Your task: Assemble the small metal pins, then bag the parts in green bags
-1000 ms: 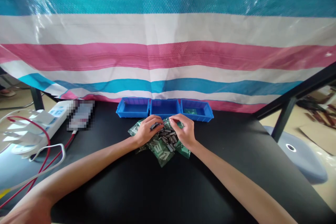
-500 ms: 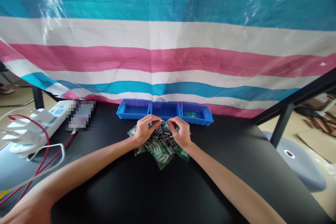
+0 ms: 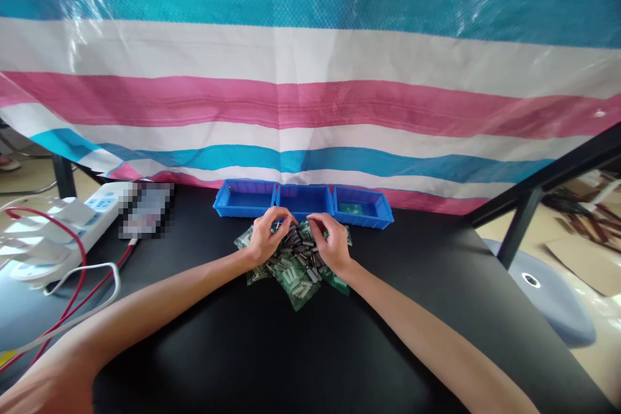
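My left hand (image 3: 266, 238) hovers over the left side of a heap, thumb and forefinger closed in a pinch. A small shiny piece shows by its fingers, too small to name. Facing it, my right hand (image 3: 332, 243) is also pinched, and whatever its fingertips hold is hidden. A narrow gap separates the two hands. Beneath them lie loose, small dark-grey metal pieces (image 3: 310, 257) on top of several green-tinted clear plastic bags (image 3: 294, 278), which have similar pieces inside.
Behind the heap stand three joined blue bins: the left bin (image 3: 246, 212), the middle bin (image 3: 305, 191) and the right bin (image 3: 365, 218), which has a green packet (image 3: 350, 208) in it. A power strip (image 3: 104, 207) with cables is at left. Striped sheeting (image 3: 310, 103) hangs behind.
The fingertips have drawn slightly apart, and the thin bright piece seen between them earlier no longer shows there. The view has shifted slightly.
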Demonstrator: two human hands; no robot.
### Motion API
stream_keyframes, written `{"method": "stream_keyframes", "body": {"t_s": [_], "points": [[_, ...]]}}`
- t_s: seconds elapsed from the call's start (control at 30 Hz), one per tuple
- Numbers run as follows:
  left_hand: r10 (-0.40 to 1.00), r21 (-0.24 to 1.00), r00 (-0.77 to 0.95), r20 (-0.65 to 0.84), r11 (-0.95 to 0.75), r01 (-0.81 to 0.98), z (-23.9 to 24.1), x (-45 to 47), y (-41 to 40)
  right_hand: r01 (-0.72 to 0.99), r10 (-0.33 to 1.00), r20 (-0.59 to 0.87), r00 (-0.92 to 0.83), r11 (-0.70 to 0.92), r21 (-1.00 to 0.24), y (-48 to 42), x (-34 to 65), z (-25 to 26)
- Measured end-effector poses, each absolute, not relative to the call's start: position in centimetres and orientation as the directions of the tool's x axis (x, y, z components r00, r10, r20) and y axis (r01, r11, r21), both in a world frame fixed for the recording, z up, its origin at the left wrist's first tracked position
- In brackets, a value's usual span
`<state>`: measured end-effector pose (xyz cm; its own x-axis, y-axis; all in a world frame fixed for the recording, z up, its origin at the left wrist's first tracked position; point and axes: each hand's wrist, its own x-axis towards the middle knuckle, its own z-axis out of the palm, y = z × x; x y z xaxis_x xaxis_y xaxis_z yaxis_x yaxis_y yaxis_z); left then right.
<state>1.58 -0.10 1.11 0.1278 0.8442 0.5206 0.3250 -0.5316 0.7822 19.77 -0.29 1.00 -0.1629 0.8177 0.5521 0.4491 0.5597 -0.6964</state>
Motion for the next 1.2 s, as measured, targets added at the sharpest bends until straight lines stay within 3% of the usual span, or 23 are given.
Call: {"method": "stream_keyframes", "body": {"t_s": [0.33, 0.8, 1.2], "points": [[0.715, 0.594, 0.221, 0.663, -0.682, 0.427, 0.82, 1.49, 0.41, 0.457, 0.813, 0.554, -0.179, 0.568, -0.685, -0.32, 19.78, 0.8], [0.721, 0.604, 0.183, 0.668, -0.669, 0.433, 0.42, 1.49, 0.5, 0.41, 0.766, 0.574, -0.289, 0.641, -0.649, -0.55, 19.73, 0.65], [0.671, 0.544, 0.217, 0.709, -0.716, 0.437, 0.81, 1.42, 0.56, 0.428, 0.752, 0.617, -0.231, 0.648, -0.63, -0.68, 19.81, 0.76]]}}
